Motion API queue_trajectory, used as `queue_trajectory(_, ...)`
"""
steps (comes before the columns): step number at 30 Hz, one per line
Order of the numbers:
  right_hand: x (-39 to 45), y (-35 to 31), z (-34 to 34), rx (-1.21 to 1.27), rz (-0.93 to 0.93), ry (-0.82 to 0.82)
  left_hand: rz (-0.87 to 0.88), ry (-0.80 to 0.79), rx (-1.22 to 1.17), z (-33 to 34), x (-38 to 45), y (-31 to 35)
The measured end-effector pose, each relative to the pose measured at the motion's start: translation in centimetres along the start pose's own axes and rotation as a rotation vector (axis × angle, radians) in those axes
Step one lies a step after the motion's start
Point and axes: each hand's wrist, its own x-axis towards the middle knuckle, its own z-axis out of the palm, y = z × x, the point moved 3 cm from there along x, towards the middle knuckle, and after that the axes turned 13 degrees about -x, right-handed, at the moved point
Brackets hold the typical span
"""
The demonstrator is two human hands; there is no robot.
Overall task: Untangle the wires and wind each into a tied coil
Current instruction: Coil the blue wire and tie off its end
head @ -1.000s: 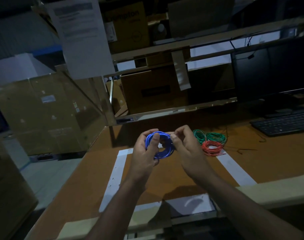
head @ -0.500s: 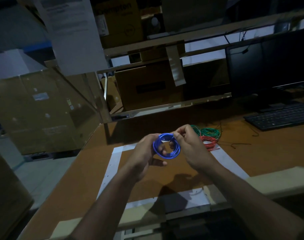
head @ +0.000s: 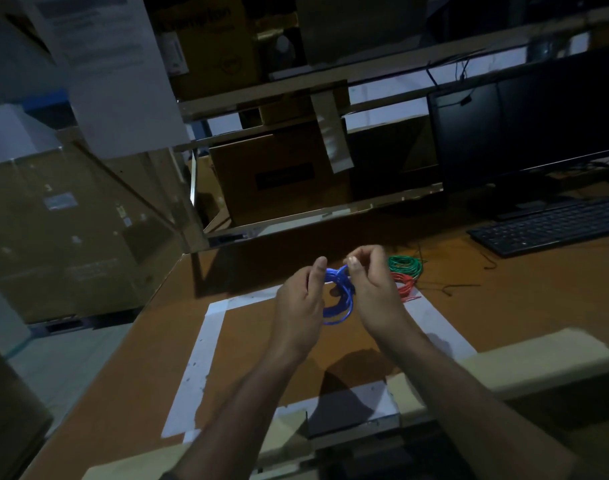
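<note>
A blue wire coil (head: 341, 299) hangs in the air between both hands, above the brown table (head: 164, 341). My left hand (head: 301, 299) grips the coil's left side with fingers curled round it. My right hand (head: 370, 289) pinches the blue wire at the coil's top between thumb and fingers. Behind my right hand a green wire coil (head: 406, 265) and a red wire coil (head: 404, 284) lie on the table, partly hidden by the hand.
White tape (head: 206, 344) marks a square on the table under my hands. A black keyboard (head: 552, 225) and a dark monitor (head: 525, 123) stand at the right. Thin dark wire scraps (head: 448, 289) lie near the coils. Cardboard boxes (head: 279, 174) fill the shelves behind.
The coil turned from facing me as a flat ring to edge-on and hanging lower. My right hand's fingers rose to pinch the wire at the top.
</note>
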Motion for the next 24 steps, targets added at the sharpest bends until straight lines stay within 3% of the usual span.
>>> queue_trajectory(3, 0.0, -0.1, -0.4, 0.045, 0.022, -0.057, -0.025, 0.091, -0.096, 0.6, -0.3, -0.4)
queue_trajectory(6, -0.7, 0.7, 0.3, -0.064, 0.043, -0.211, -0.082, 0.2, -0.246, 0.9, -0.2, -0.4)
queue_trajectory(8, -1.0, 1.4, 0.8, -0.107, 0.037, -0.228, -0.132, 0.217, -0.327, 1.0, -0.2, -0.5)
queue_trajectory(13, 0.1, 1.6, -0.1, -0.12, 0.0, -0.101, -0.235, 0.056, -0.48, 1.8, -0.5, -0.5)
queue_trajectory(18, 1.3, 1.7, -1.5, -0.303, -0.088, -0.122, -0.389, -0.272, -0.689, 1.5, -0.7, -0.3)
queue_trajectory(21, 1.4, 1.1, -1.7, -0.47, -0.17, -0.178, -0.406, -0.268, -0.598, 0.8, -0.5, -0.9)
queue_trajectory(24, 1.0, 0.4, -1.5, -0.564, -0.215, -0.222, -0.409, -0.148, -0.49, 1.0, -0.5, -0.8)
